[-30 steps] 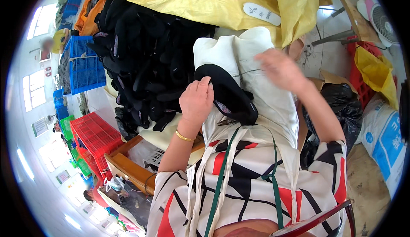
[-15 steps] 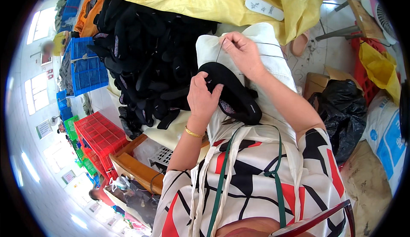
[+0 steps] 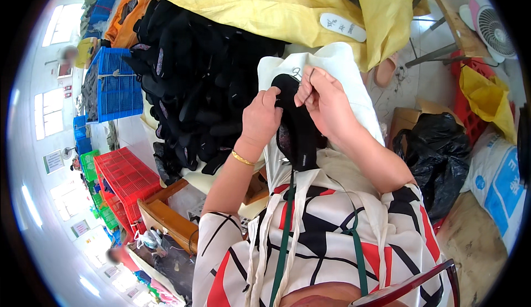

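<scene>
My left hand (image 3: 261, 116) is closed around the side of a black slipper (image 3: 301, 135) near its upper end, which lies on the white cloth (image 3: 348, 66) over my lap. A patterned lining shows in the slipper's opening, and its other end points toward my body. My right hand (image 3: 329, 102) is just right of the slipper's upper end. Its fingers are pinched on a dark thread (image 3: 311, 76), which crosses the fingers. Whether a needle is among them I cannot make out. Thin dark loops show against the cloth beyond the slipper.
A large heap of black slippers (image 3: 193, 80) lies to the left, beside blue (image 3: 119, 91) and red crates (image 3: 127, 177). Yellow sheeting (image 3: 265, 8) with a white sole (image 3: 343, 27) on it spreads beyond. On the right are a black plastic bag (image 3: 434, 152), a fan (image 3: 491, 28) and a stuffed sack (image 3: 495, 180).
My right hand has come down and nearer to the slipper, and the taut thread between them has gone slack. The slipper has turned more upright, its near end moving left and toward me.
</scene>
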Available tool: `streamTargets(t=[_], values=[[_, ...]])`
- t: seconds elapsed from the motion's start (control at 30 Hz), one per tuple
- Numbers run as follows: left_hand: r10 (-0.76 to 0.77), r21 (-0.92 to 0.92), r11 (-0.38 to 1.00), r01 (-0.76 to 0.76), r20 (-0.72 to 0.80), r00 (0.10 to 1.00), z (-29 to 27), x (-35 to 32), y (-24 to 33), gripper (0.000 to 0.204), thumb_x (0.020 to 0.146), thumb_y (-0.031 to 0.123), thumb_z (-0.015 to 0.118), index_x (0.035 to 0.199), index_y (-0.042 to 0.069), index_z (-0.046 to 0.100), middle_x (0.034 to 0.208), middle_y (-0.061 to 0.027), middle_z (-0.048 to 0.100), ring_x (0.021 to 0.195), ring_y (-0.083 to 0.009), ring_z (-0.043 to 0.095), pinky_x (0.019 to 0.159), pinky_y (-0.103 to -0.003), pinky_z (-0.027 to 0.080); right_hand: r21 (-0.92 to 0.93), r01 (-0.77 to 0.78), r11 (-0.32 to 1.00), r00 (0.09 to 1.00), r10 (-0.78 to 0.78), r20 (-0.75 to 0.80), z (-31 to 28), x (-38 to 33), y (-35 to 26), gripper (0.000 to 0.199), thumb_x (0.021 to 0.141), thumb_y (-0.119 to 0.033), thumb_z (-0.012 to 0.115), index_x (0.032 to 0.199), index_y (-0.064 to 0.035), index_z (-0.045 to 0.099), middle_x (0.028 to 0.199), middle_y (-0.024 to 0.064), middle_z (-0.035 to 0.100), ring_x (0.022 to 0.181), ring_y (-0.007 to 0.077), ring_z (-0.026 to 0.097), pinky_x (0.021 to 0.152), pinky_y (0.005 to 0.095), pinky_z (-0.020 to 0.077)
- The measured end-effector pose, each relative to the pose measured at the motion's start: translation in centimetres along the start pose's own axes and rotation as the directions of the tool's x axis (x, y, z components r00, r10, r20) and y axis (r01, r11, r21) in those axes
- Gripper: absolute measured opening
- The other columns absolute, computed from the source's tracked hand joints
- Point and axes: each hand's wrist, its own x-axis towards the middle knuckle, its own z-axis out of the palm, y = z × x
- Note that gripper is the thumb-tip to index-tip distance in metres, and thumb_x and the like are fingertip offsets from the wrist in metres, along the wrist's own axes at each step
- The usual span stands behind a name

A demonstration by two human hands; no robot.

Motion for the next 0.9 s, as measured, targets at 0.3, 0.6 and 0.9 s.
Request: streamTargets(t=[0.3, 0.6, 0.9], values=[[0.437, 0.224, 0.881, -0.417, -0.051, 0.898, -1.6, 4.6, 1.4, 0.048, 0.067, 0.009, 0.072, 0.112, 0.006, 0.055, 0.079, -0.0049, 0.056, 0.071, -0.0208, 0.061, 0.055, -0.031, 0.050, 0.029, 0.238, 0.971, 0.971, -0.238, -0.010, 0.4, -4.4, -1.8, 0.023, 0.100, -0.013, 0.042, 0.078, -0.0080, 0.042, 0.071, 0.0004, 0.041, 0.065, 0.0134, 0.039, 0.074, 0.0339, 0.0415], [0.499, 0.063, 0.860, -0.507, 0.105, 0.860, -1.5, 4.9, 2.4, 0.041, 0.067, 0.004, 0.065, 0.107, 0.009, 0.058, 0.079, -0.0069, 0.060, 0.071, -0.0277, 0.062, 0.059, -0.038, 0.051, -0.117, 0.324, 0.939, 0.942, -0.308, 0.135, 0.9, -9.3, -1.6, 0.032, 0.105, -0.025, 0.046, 0.077, -0.0085, 0.045, 0.070, -0.0021, 0.037, 0.063, 0.0119, 0.031, 0.070, 0.0311, 0.0378], [0.169, -0.207, 0.971, -0.117, 0.259, 0.951, 3.8, -1.3, 2.4, 0.034, 0.076, 0.010, 0.065, 0.110, 0.011, 0.060, 0.086, -0.0090, 0.065, 0.080, -0.0316, 0.065, 0.070, -0.041, 0.053, -0.853, 0.507, 0.120, 0.685, -0.657, 0.315, -6.1, -7.6, -3.1, 0.011, 0.099, -0.011, 0.057, 0.096, -0.0024, 0.061, 0.081, 0.0079, 0.060, 0.071, 0.0174, 0.054, 0.067, 0.0301, 0.0468]])
